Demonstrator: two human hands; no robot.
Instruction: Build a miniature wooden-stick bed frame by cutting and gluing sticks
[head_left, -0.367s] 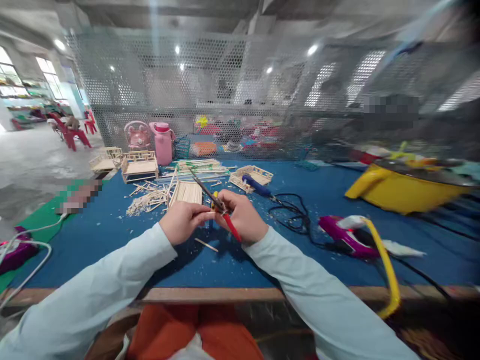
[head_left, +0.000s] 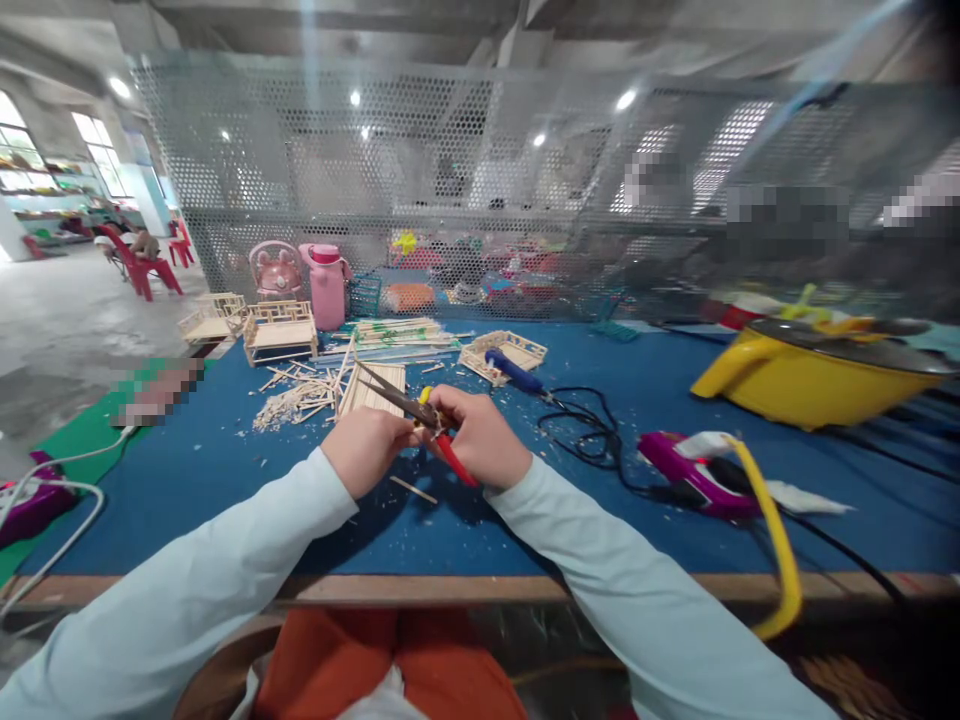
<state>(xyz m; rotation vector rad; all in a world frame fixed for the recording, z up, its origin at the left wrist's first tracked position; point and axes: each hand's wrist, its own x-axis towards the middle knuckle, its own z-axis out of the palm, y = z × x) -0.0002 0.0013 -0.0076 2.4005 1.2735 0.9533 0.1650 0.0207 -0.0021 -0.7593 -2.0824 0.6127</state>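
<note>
My right hand (head_left: 491,440) is closed around a pair of scissors (head_left: 455,462) with red on the handle. Their dark blades stand apart and point up and to the left. My left hand (head_left: 364,448) pinches something small close to the scissors' pivot; the fingers cover it, so I cannot make it out. Just beyond the left hand lies a slatted panel of wooden sticks (head_left: 373,387). A heap of short cut sticks (head_left: 300,398) sits to its left. One loose stick (head_left: 412,489) lies on the blue table below my hands.
A blue-handled glue gun (head_left: 517,373) rests against a small stick frame (head_left: 525,350), its black cord coiled to the right. Further right are a purple power strip (head_left: 694,480) and a yellow pan (head_left: 817,380). Miniature stick beds (head_left: 281,335) and a pink bottle (head_left: 326,290) stand at the back left.
The scissors have swung lower and to the left, and their blades now show spread apart. My left fingers have drawn in closer to the scissors' pivot.
</note>
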